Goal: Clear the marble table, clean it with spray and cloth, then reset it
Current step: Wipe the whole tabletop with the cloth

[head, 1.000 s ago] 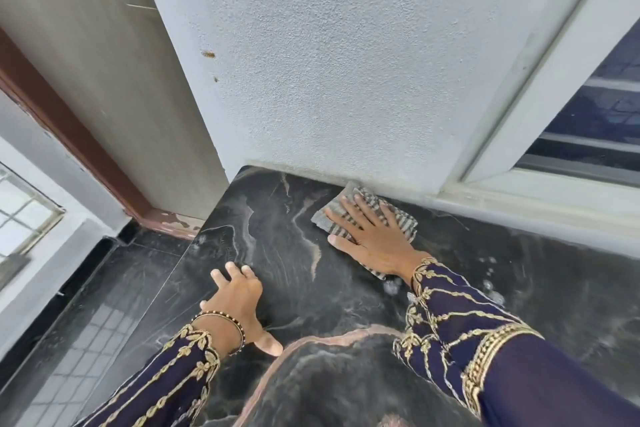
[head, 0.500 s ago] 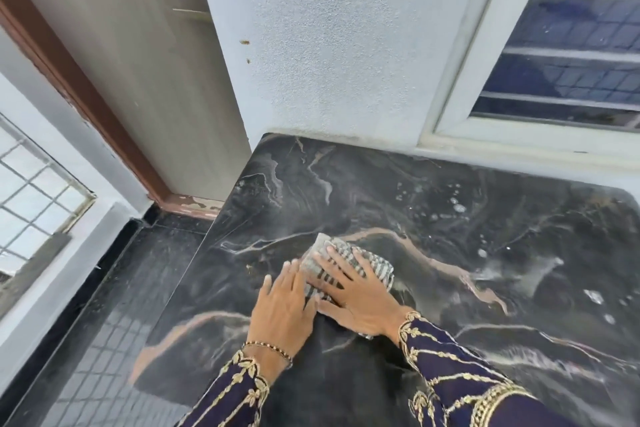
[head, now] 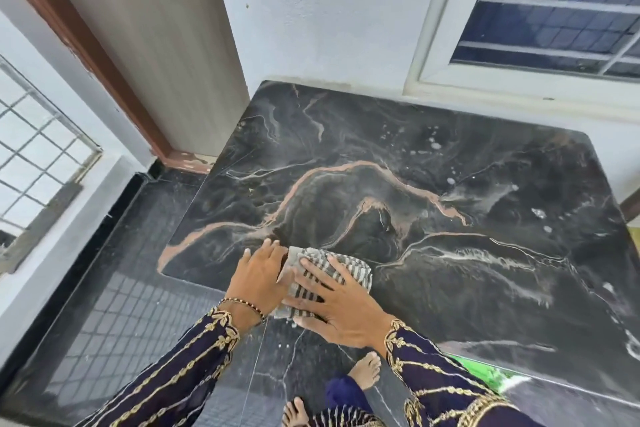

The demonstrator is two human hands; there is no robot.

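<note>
One view only: wide-angle head cam, worn by a person standing at the near-left corner of the table (head: 450,156). It faced forward and steeply down across the slab toward the wall (head: 329,10). Close range: left hand (head: 258,282) and right hand (head: 341,308) sat low-centre, sleeves (head: 433,374) ran off the bottom, a foot (head: 367,369) showed below them. Door (head: 156,28) upper left, window (head: 561,3) upper right, floor (head: 121,305) lower left. The table ran out of frame at right. Straight edges bowed near the borders.

The right hand (head: 341,312) hides part of the cloth (head: 349,265). The marble table (head: 450,149) is cropped at four o'clock; a green blur (head: 485,373), perhaps beneath it, is unidentifiable.
</note>
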